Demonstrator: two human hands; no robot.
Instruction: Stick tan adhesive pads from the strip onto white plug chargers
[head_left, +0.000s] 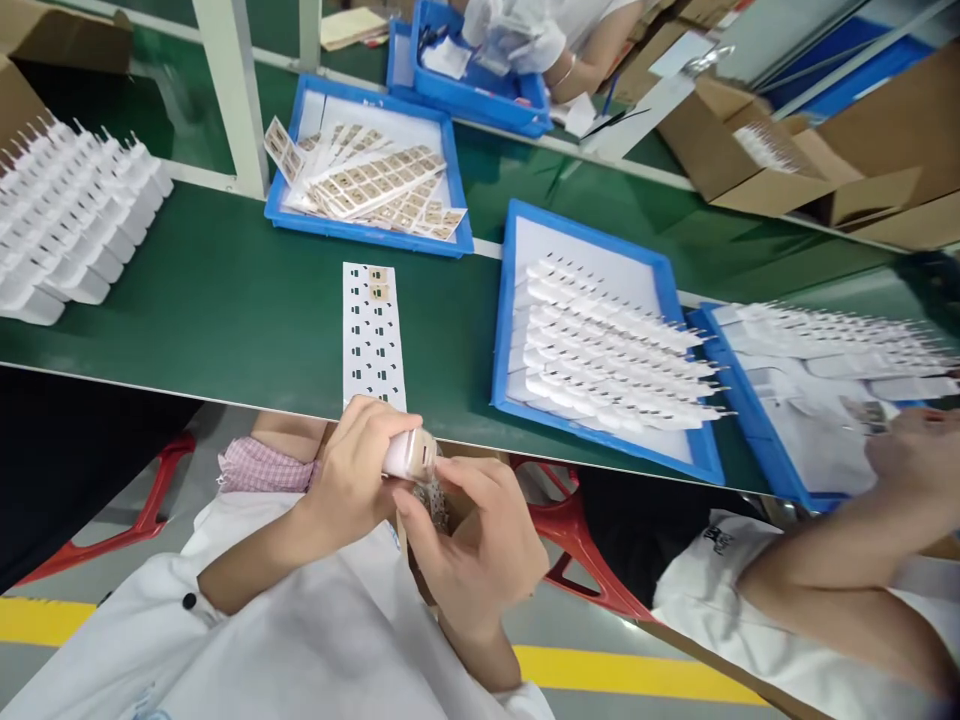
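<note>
Near the table's front edge, my left hand (351, 465) is wrapped round a white plug charger (405, 455). The charger's end face, with a beige label and a small dark slot, is turned to the right. My right hand (484, 530) has its index fingertip and thumb at that end, gripping its edge; the other fingers are curled and partly hidden. Just beyond my hands lies a white label sheet (373, 335) with dark cut-outs. Two beige labels (379, 285) are left near its far end.
A blue tray (465, 235) holds beige label sheets. Another blue tray (504, 330) carries rows of white chargers, pins out. More chargers (75, 230) stand at left. A co-worker's arm (847, 540) reaches over a tray at right; another person sits opposite. An open box lies below my hands.
</note>
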